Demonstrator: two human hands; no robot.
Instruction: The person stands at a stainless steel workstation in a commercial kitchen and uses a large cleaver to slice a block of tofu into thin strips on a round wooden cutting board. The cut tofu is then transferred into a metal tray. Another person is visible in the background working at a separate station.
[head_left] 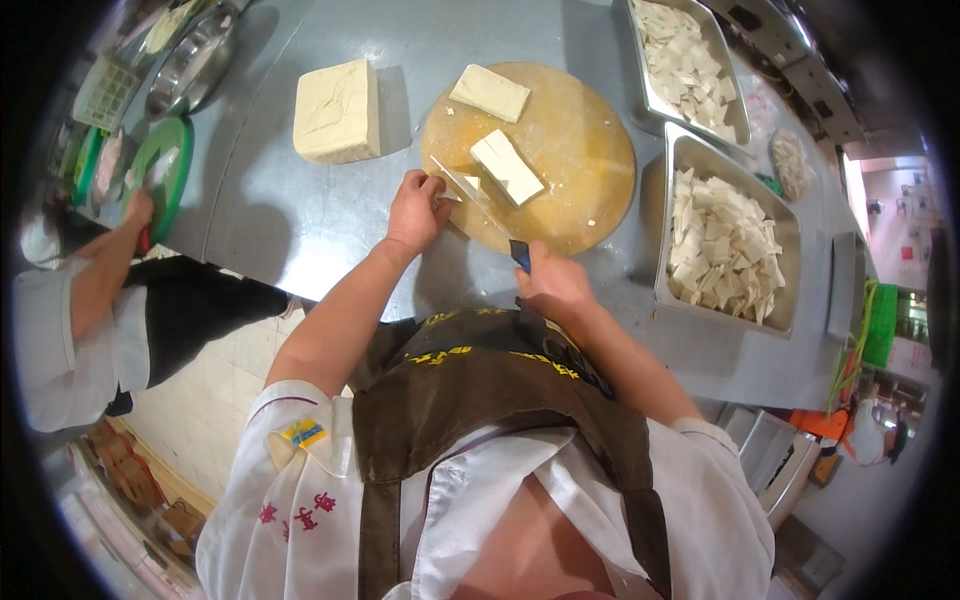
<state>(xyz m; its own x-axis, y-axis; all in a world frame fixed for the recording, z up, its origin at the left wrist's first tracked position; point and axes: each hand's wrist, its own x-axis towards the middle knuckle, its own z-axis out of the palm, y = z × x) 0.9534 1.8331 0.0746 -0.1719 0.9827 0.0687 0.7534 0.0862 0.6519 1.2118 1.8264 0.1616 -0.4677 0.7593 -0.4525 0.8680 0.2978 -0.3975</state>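
Note:
My right hand (556,280) is closed around the dark handle of a knife (480,203), whose blade reaches up and left over a round wooden cutting board (585,150). At the board's left edge, my left hand (415,208) has its fingers curled beside a small piece of tofu (458,187); whether they grip it is hard to make out. A white tofu block (507,167) lies right of the blade, and another block (490,92) rests at the board's far edge. Left of the board, a large uncut tofu block (336,110) stands on the metal table (270,190).
To the right, two metal pans, a near one (797,250) and a far one (640,70), hold many thin pale slices. A co-worker's hand (140,206) is at a green round board (172,180) on the left, near a steel bowl (195,65).

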